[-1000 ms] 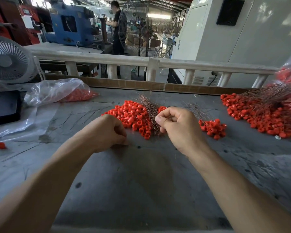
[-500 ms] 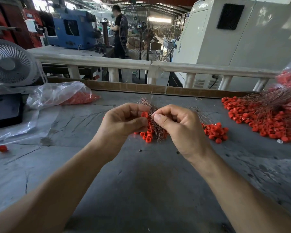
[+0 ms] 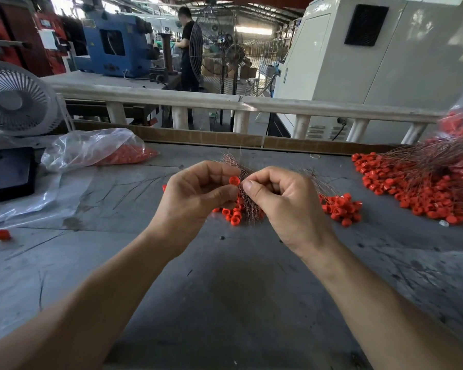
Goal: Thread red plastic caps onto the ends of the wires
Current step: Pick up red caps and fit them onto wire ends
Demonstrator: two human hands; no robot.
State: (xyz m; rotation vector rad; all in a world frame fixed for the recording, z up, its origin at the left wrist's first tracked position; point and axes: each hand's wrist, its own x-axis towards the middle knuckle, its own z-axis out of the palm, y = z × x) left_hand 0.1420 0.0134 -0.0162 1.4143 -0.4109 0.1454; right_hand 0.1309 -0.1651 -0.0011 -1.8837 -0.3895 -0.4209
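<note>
Setting: workshop floor with a grey scratched counter near the viewer, a pale railing behind it, machines and a standing fan farther off.
Left hand: raised above the counter, thumb and forefinger pinched on one red cap, its open side seeming to face the right hand.
Right hand: fingers curled and clamped on a bundle of thin coppery wires, thumb pressed against the forefinger right beside the cap.
Loose caps: a pile of red caps lies on the counter under the hands, a smaller cluster just right of it.
Finished stock: a big heap of capped wires at far right.
Left side: a clear plastic bag holding more caps; one stray cap near the left edge.
Step in hand: likely lining one wire end up with the cap's hole; whether the tip has entered I cannot tell.
Next move: probably a fine, steady push of the wire tip through the cap, keeping the other strands clear.
</note>
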